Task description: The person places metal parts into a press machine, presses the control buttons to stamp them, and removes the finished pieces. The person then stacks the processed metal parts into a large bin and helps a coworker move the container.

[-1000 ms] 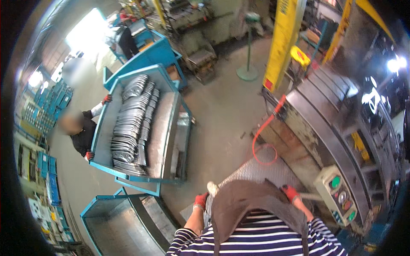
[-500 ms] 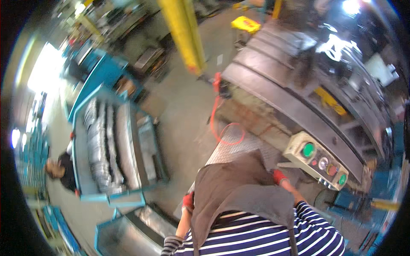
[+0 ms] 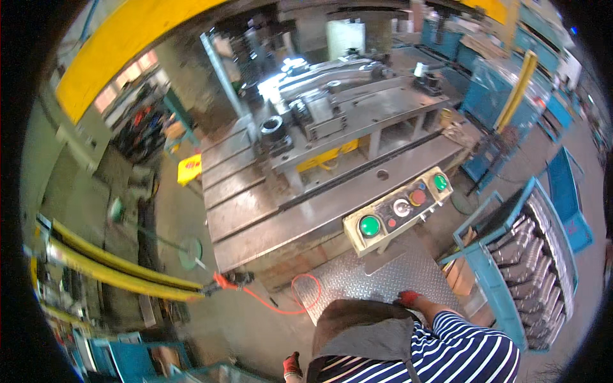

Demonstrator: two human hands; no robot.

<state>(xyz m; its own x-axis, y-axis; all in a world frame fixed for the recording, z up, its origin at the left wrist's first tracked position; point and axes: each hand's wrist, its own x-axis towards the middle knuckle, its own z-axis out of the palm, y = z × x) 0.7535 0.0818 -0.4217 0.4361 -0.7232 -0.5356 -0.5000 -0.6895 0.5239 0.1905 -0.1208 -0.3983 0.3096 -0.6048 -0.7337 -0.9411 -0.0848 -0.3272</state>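
My left hand (image 3: pixel 292 366), in a red glove, hangs low beside my dark apron (image 3: pixel 364 332). Its fingers look loosely apart and I see nothing in them. Over the diamond-plate step (image 3: pixel 357 277), my right hand (image 3: pixel 408 299), also red-gloved, reaches forward with loose fingers and no visible object. It is nearest to the control box (image 3: pixel 399 210), which has two green buttons and a red knob, but does not touch it. Behind the box stands a press bed (image 3: pixel 255 217) carrying a die (image 3: pixel 319 115). A long shiny metal part (image 3: pixel 332 73) lies on top of the die.
An orange cable (image 3: pixel 271 309) loops over the floor at the step's left. Yellow guard posts (image 3: pixel 128 265) stand left of the press. At right, a blue bin (image 3: pixel 498 300) holds several stacked metal parts. A yellow beam (image 3: pixel 128 51) spans the upper left.
My view has swung right to face the press. The control box now sits ahead of me, and the left-side bins and person have gone from sight. My right hand extends further forward.
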